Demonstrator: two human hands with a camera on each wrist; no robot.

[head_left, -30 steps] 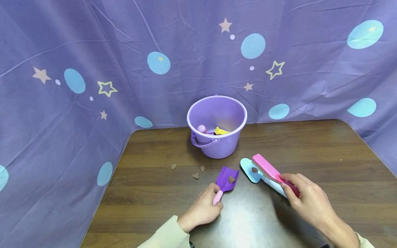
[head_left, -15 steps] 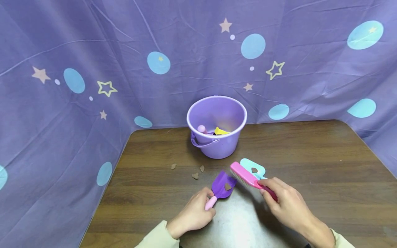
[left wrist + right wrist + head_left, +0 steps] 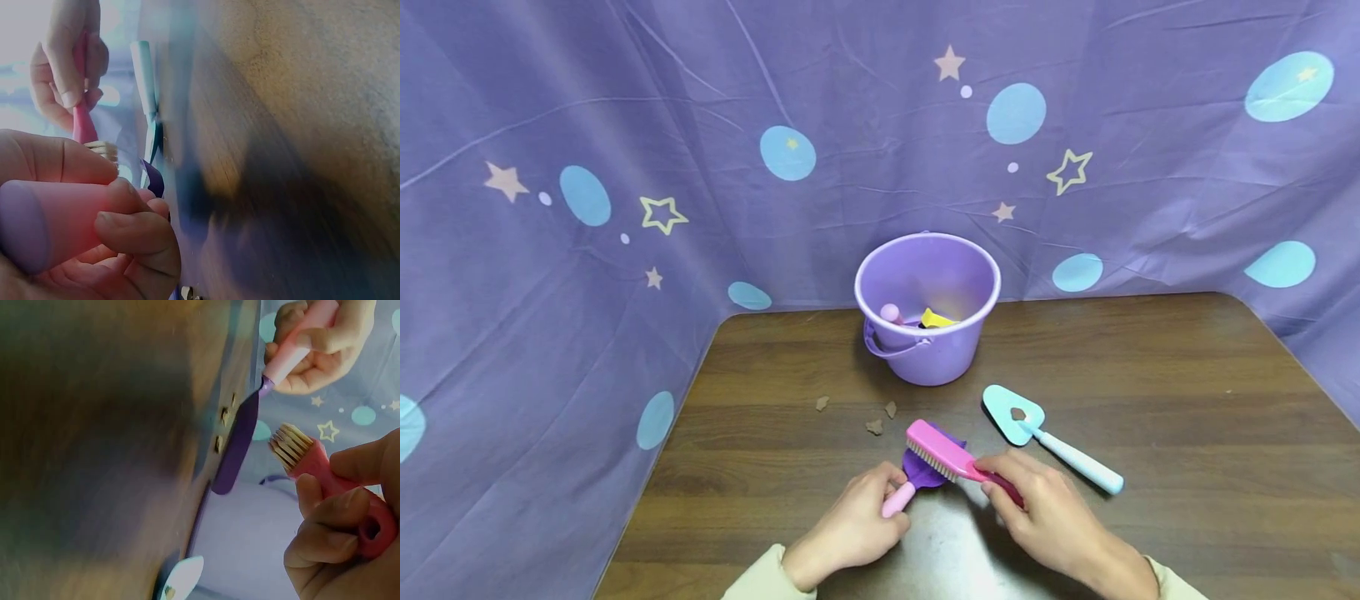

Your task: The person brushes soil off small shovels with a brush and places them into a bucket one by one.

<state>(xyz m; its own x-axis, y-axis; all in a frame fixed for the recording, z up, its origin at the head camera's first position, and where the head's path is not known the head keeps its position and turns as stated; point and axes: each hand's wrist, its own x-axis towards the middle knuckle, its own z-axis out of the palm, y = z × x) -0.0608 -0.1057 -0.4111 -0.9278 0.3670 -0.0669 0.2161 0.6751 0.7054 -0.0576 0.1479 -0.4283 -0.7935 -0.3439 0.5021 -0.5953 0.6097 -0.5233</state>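
My left hand (image 3: 855,518) grips the pink handle of a purple toy shovel (image 3: 917,471), holding its blade low over the table. In my right hand (image 3: 1051,518) is a pink brush (image 3: 942,450), pinched by its dark red handle with the pale bristles facing down. From the head view the brush lies across the shovel's blade and hides most of it; the right wrist view shows the bristles (image 3: 290,445) apart from the blade (image 3: 240,440). A light blue trowel (image 3: 1078,461) lies to the right with a small brown piece (image 3: 1018,413) on its blade.
A purple bucket (image 3: 928,362) stands behind the hands, with a yellow item (image 3: 936,319) and a pink-knobbed item (image 3: 891,313) inside. Brown scraps (image 3: 874,427) lie on the wooden table (image 3: 737,500) left of the brush. A purple curtain (image 3: 865,108) hangs behind.
The brush has moved left from above the trowel to over the shovel, uncovering the trowel. My left hand and the shovel have shifted slightly left and down. The brown piece on the shovel is now hidden.
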